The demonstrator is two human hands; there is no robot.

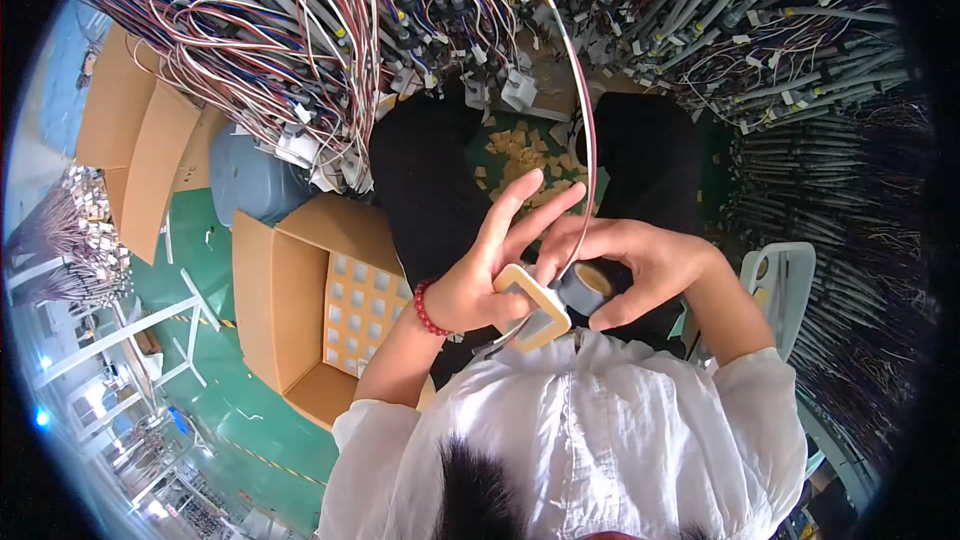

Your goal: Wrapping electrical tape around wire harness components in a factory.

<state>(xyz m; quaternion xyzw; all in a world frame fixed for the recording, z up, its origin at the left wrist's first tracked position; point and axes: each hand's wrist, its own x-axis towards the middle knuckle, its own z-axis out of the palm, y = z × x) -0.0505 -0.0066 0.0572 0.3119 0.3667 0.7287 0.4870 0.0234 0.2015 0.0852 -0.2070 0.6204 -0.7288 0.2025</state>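
My left hand (472, 285), with a red bead bracelet at its wrist, grips a small square frame-shaped part (548, 328) with a tan face. Its thumb presses on the part, while two fingers stretch out toward the wires. My right hand (645, 262) curls around a grey tape roll (585, 290) with a tan core, close against the square part. Its fingertips meet a thin bundle of white and dark red wires (588, 130), which arcs down from above to the square part. What the right fingertips pinch is partly hidden.
An open cardboard box (275, 290) on my left holds rows of pale square pieces. Beyond it stand a blue-grey bin (250, 175) and another box (150, 140). Dense cable bundles (820, 60) hang ahead and to the right. Tan scraps (525, 152) litter the green floor between my legs.
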